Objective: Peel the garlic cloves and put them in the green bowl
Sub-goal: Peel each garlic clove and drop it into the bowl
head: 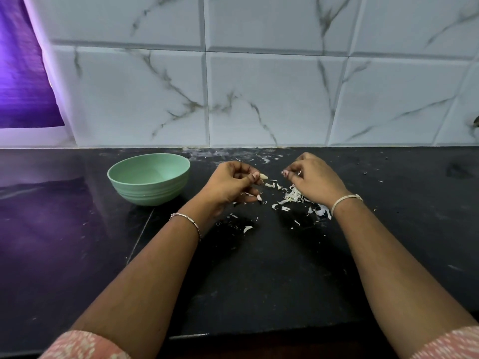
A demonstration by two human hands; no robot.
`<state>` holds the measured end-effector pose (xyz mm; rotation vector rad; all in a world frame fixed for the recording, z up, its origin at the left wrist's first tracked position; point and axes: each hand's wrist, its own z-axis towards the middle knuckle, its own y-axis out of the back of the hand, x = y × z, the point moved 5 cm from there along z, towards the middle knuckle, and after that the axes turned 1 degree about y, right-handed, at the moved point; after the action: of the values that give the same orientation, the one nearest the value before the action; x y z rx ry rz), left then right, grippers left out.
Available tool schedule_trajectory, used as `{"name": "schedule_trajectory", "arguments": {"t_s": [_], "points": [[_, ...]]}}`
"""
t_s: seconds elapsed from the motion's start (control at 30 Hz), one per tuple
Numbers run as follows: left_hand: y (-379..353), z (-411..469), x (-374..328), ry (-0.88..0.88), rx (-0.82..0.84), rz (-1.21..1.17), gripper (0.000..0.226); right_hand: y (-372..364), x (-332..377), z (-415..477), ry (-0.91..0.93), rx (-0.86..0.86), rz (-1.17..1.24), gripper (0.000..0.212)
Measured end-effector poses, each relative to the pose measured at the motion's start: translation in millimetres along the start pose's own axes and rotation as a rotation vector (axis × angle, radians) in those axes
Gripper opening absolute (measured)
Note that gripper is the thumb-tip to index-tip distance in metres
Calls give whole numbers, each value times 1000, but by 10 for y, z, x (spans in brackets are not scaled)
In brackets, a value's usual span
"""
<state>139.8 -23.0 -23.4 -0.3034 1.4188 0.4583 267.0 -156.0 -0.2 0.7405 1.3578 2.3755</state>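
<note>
Left hand (233, 183) was curled, thumb and forefinger pinching a garlic clove (263, 176) by one end. Its pale tip stuck out toward the right hand (312, 177). The right hand's fingers were bunched, thumb and forefinger tips pressed on what looked like a sliver of skin (299, 173), too small to be sure. The hands were apart, both over the middle of the counter (259, 268), nearer its back edge than its front. Green bowl (153, 195) stood just left of the left hand, toward the back edge. No cloves showed in the visible part of its inside. Peel scraps (293, 196) lay heaped under and beside the right hand.

Risks noted:
- The clove was held by one end only. A slip would likely drop it among the scraps, pale on pale and slow to find.
- Whether the clove was fully bare could not be read, so leftover skin might go in with it.
- Papery skin tends to cling to fingers and could ride along into the bowl.
- The bowl looked light. A careless reach might nudge it along the glossy counter.
</note>
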Motion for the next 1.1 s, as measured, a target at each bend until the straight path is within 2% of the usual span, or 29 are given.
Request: {"name": "schedule_trajectory", "arguments": {"t_s": [0.07,0.13,0.27,0.33,0.4,0.53,0.67,0.77,0.87,1.0,1.1], "points": [[130,4,-142,-59,-40,146,5,-36,44,-7,12,6,-30,21],[336,-2,-311,-145,-153,252,5,-39,73,-7,6,-18,-54,15],[895,-211,-650,-345,-629,557,5,-24,157,-27,4,-89,-46,21],[1128,-358,-709,-300,-831,708,9,-18,198,-40,18,-101,13,26],[1279,-444,-672,-146,-911,856,15,-56,223,-30,59,-67,63,22],[1408,-438,-496,70,-862,1028,22,-221,244,-12,126,37,82,18],[1403,-379,-411,117,-785,1130,25,-280,276,-12,93,84,50,13],[1330,-362,-450,47,-769,1179,29,-293,296,-18,93,92,-2,22],[1147,-328,-542,-132,-738,1168,22,-294,303,-3,119,61,-29,31],[754,-225,-555,-386,-523,1088,12,-241,351,5,117,-6,-39,24],[467,-115,-382,-381,-359,1144,19,-246,357,-2,93,19,-20,19]]}}
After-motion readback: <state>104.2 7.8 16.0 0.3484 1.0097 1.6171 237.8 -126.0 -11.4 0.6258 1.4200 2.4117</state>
